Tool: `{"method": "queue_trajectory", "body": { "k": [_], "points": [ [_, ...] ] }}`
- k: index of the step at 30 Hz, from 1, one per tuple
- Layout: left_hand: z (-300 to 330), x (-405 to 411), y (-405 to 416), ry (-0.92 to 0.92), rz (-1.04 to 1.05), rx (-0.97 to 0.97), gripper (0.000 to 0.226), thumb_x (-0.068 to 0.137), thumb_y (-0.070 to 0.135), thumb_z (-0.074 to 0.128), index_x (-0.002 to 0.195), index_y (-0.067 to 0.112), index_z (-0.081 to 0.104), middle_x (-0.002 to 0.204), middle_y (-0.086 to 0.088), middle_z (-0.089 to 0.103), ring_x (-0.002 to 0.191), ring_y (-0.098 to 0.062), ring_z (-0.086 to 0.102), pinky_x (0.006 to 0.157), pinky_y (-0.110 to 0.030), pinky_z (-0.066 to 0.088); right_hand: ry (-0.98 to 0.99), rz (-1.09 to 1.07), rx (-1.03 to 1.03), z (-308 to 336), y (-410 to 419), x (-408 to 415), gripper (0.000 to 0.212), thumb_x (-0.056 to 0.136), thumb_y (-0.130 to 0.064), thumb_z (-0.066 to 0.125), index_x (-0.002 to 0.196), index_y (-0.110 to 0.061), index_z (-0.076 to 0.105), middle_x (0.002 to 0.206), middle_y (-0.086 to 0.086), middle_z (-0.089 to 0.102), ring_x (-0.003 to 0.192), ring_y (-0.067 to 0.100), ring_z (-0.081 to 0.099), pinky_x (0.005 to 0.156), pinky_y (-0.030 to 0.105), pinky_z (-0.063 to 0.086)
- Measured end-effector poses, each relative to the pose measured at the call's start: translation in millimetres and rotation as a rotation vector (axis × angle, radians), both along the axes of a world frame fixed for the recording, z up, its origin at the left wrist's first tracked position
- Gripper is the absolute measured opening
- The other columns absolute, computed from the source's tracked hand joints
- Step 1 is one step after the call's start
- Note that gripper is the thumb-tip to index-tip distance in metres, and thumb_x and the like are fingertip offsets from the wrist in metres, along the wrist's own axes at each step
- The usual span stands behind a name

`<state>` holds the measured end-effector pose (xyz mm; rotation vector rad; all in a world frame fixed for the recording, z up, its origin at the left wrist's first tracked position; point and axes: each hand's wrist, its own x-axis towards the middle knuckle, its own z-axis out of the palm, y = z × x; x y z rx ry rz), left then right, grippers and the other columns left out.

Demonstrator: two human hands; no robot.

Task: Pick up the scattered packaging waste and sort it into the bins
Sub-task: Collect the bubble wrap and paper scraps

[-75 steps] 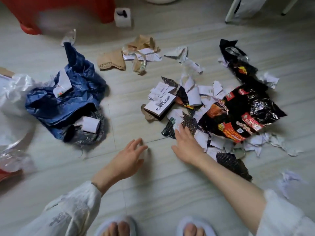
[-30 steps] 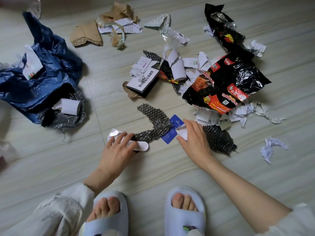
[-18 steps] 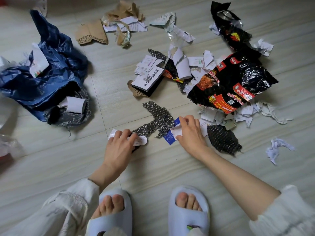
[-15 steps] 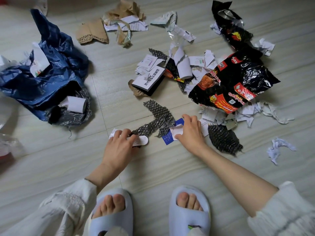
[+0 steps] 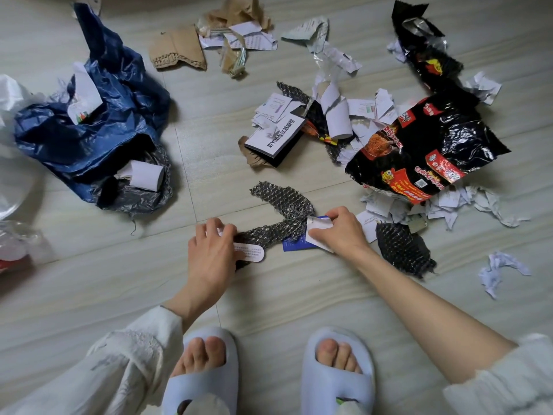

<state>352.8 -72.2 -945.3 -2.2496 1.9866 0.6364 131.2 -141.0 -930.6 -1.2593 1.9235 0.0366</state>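
Packaging waste lies scattered on the pale floor. A curved strip of black bubble wrap (image 5: 282, 211) lies between my hands. My left hand (image 5: 211, 253) holds a white rounded paper tag (image 5: 250, 253) at the strip's near end. My right hand (image 5: 336, 229) pinches a white paper scrap (image 5: 317, 232) lying over a blue card (image 5: 294, 245). A black and red noodle wrapper (image 5: 425, 154) sits at the right on torn white paper. A white-labelled black booklet (image 5: 276, 137) and a paper roll core (image 5: 338, 119) lie in the middle pile.
A crumpled blue plastic bag (image 5: 89, 130) with a white tube (image 5: 143, 175) lies at the left. Cardboard pieces (image 5: 176, 52) sit at the back. Another black bubble wrap piece (image 5: 402, 250) and a crumpled paper (image 5: 498, 269) are right of my right arm. My slippered feet (image 5: 269, 372) are below.
My right hand has closed its fingers on the white scrap over the blue card and drawn it slightly nearer. My left hand stays on the white tag.
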Motion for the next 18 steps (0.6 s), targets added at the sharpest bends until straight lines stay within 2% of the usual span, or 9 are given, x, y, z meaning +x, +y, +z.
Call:
{"method": "queue_trajectory", "body": {
  "k": [2, 6, 8, 10, 13, 18],
  "points": [
    [-1, 1, -1, -0.014, -0.011, 0.009, 0.035, 0.074, 0.015, 0.070, 0.107, 0.014, 0.057, 0.115, -0.011, 0.046, 0.101, -0.034, 0.042, 0.074, -0.039, 0.037, -0.043, -0.074, 0.021, 2, -6, 2, 0.054, 0.078, -0.037, 0.068, 0.120, -0.010, 0.047, 0.126, 0.008, 0.049, 0.117, 0.023, 0.046, 0.084, 0.027, 0.039],
    [-2, 5, 0, -0.031, -0.049, 0.007, 0.021, 0.074, 0.010, 0.068, 0.093, 0.010, 0.059, 0.107, -0.011, 0.049, 0.094, -0.034, 0.045, 0.069, -0.039, 0.037, -0.044, -0.166, 0.036, 3, -18, 12, 0.061, 0.080, -0.045, 0.065, 0.121, -0.004, 0.046, 0.129, 0.012, 0.046, 0.115, 0.026, 0.047, 0.080, 0.027, 0.035],
    [-3, 5, 2, -0.034, -0.067, -0.016, 0.025, 0.071, 0.008, 0.070, 0.093, 0.009, 0.058, 0.102, -0.012, 0.052, 0.089, -0.035, 0.047, 0.065, -0.039, 0.037, -0.009, -0.139, 0.029, 6, -21, 21, 0.064, 0.081, -0.041, 0.067, 0.126, -0.003, 0.042, 0.133, 0.013, 0.041, 0.117, 0.027, 0.045, 0.072, 0.024, 0.033],
    [-2, 5, 3, -0.025, -0.065, -0.042, 0.037, 0.071, 0.008, 0.070, 0.105, 0.013, 0.056, 0.101, -0.012, 0.052, 0.088, -0.035, 0.049, 0.065, -0.038, 0.036, 0.009, -0.089, 0.003, 9, -19, 31, 0.064, 0.081, -0.036, 0.069, 0.127, -0.003, 0.039, 0.134, 0.013, 0.038, 0.116, 0.029, 0.047, 0.066, 0.024, 0.036],
    [2, 5, 1, -0.017, -0.076, -0.006, 0.045, 0.079, 0.012, 0.063, 0.121, 0.022, 0.050, 0.111, -0.007, 0.048, 0.100, -0.032, 0.044, 0.075, -0.039, 0.036, 0.038, 0.105, -0.087, 3, -5, 42, 0.053, 0.082, -0.030, 0.069, 0.119, -0.004, 0.042, 0.124, 0.015, 0.042, 0.109, 0.033, 0.050, 0.079, 0.032, 0.040],
    [6, 4, -6, -0.024, -0.060, 0.125, 0.038, 0.081, 0.012, 0.057, 0.118, 0.020, 0.050, 0.120, -0.006, 0.040, 0.111, -0.028, 0.035, 0.082, -0.038, 0.032, 0.078, 0.192, -0.109, -1, 6, 46, 0.035, 0.087, -0.029, 0.062, 0.110, -0.005, 0.052, 0.117, 0.013, 0.052, 0.107, 0.031, 0.051, 0.086, 0.036, 0.040]
  ]
}}
